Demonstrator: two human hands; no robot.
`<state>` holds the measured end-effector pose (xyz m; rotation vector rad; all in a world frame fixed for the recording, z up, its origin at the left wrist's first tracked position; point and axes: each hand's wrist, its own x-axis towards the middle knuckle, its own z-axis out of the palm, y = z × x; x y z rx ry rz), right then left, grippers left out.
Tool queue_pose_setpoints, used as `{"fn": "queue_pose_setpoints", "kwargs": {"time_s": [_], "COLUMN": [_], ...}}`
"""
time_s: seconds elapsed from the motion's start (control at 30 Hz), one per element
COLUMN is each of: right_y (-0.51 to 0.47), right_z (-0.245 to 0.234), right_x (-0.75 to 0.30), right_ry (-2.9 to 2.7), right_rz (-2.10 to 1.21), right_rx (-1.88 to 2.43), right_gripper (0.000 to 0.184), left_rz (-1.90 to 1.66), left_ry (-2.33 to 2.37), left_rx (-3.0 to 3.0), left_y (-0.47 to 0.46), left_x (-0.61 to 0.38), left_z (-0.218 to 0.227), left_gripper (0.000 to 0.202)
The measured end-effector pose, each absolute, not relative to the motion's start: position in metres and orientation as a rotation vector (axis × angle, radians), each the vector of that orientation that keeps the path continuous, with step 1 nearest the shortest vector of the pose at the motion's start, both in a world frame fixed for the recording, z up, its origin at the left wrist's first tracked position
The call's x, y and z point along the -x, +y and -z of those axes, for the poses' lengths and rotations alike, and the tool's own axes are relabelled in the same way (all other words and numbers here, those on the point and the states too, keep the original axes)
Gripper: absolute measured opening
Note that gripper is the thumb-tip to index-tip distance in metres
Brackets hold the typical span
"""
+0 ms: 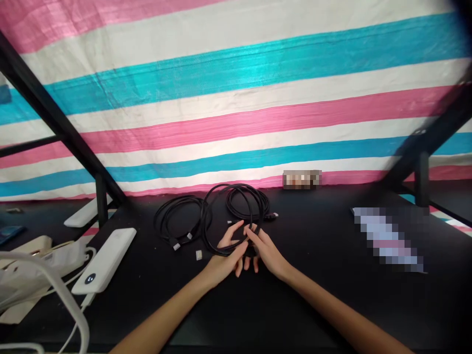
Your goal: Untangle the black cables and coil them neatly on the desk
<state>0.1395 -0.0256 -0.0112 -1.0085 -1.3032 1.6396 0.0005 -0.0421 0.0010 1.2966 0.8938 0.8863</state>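
A looped black cable (204,223) is raised off the table between my two hands. My left hand (229,255) closes on the lower part of the loop, thumb on top. Close beside it, my right hand (266,248) pinches the loop's right side with thumb and fingers. Both hands' fingertips nearly meet below the cable, and what lies between them is partly hidden. Left of the hands rests another coiled black cable (162,209) with light metal plugs (176,246). Behind them lies a third black coil (236,212), its plug (272,216) pointing right.
A small pale piece (199,255) lies near my left hand. Leftward are a white power bank (105,260) with a cord and a white power strip (51,263). Blurred-out items lie at the right (387,241) and back (301,179). Black frame bars (62,128) flank the table before a striped sheet.
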Motion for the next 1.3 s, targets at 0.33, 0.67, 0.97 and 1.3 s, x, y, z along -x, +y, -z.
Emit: {"fn": "queue_pose_setpoints", "kwargs": {"time_s": [0.33,0.67,0.97,1.3], "right_y": [-0.024,-0.013,-0.006,-0.005], "right_z": [0.003,-0.006,-0.006,0.002], "right_x": [-0.144,-0.153,-0.162,-0.16], "right_ry": [-1.19,-0.979,-1.019,-1.297], "right_rz": [-1.464,-1.438,-1.466,-1.501], "right_rx": [1.157,1.168,1.229,1.329], "right_gripper": [0.041,0.038,0.029,0.032], "left_rz": [-0.77,-0.894,-1.218,-1.342], "left_ry": [0.661,0.825,0.705,0.929], "left_rx": [-1.349,-1.062,-0.772,-0.765], "left_y": [-0.048,-0.049,-0.035,-0.024], "left_x": [-0.002,-0.004,0.013,0.026], "left_z": [-0.006,0.007,-0.016,-0.017], "left_gripper": [0.075,0.071,0.063,0.056]}}
